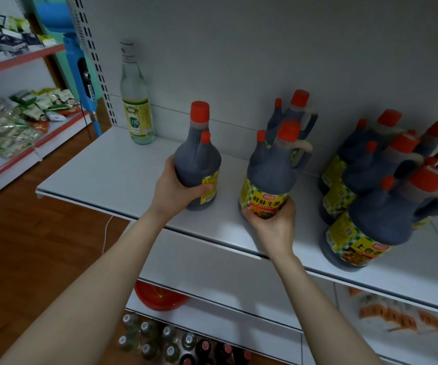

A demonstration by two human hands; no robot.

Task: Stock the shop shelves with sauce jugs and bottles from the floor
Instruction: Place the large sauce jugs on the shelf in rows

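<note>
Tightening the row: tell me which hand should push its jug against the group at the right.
Likely the right hand: its front jug stands next to that group, bare shelf between. The left hand grips the far jug, farther left.

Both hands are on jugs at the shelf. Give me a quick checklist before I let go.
1. Grip: left hand holds the left jug round its body: ok.
2. Grip: right hand holds the right jug at its label: ok.
3. Both red caps on: ok.
4. Base of right jug flat on the shelf: cannot tell, hand covers it.
5. Label of left jug facing front: not ok, turned sideways.
</note>
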